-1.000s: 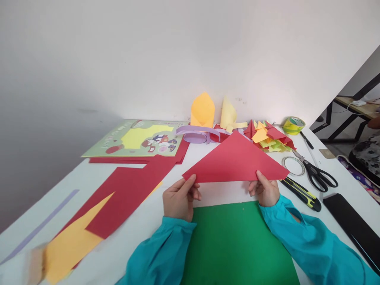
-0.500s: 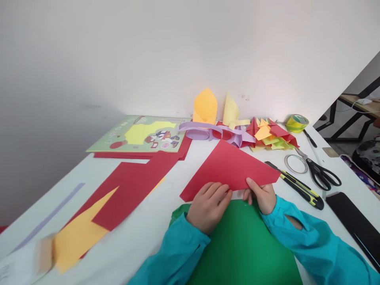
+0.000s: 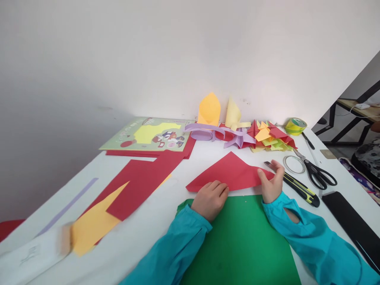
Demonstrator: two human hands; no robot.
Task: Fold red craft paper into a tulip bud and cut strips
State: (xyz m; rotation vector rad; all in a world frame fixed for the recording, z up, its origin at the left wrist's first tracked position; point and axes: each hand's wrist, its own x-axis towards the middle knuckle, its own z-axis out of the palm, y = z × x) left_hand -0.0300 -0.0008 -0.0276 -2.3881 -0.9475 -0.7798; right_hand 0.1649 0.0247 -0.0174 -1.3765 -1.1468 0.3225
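A sheet of red paper (image 3: 227, 174) with a pointed top lies in front of me, its right part bent. My left hand (image 3: 210, 200) is closed on its lower edge, fingers curled over it. At the right corner my right hand (image 3: 273, 183) has its thumb on the paper and the forefinger raised around the tip; its other fingers are partly hidden. Beneath my wrists a large green sheet (image 3: 240, 237) covers the near part of the white table (image 3: 154, 233). Just beyond my right hand lies a yellow and black utility knife (image 3: 299, 188).
To the left lie red sheets (image 3: 145, 184), an orange sheet (image 3: 97, 225), a purple strip (image 3: 68, 206) and a white object (image 3: 35, 253). A paper pad (image 3: 127, 140) and folded paper pieces (image 3: 268, 136) line the wall. Scissors (image 3: 317, 174), tape rolls (image 3: 296, 126) and a black case (image 3: 350, 221) stand right.
My right hand has moved from the red paper's lower edge to its right corner. The paper sits lower and its right side now bends. The view has shifted slightly.
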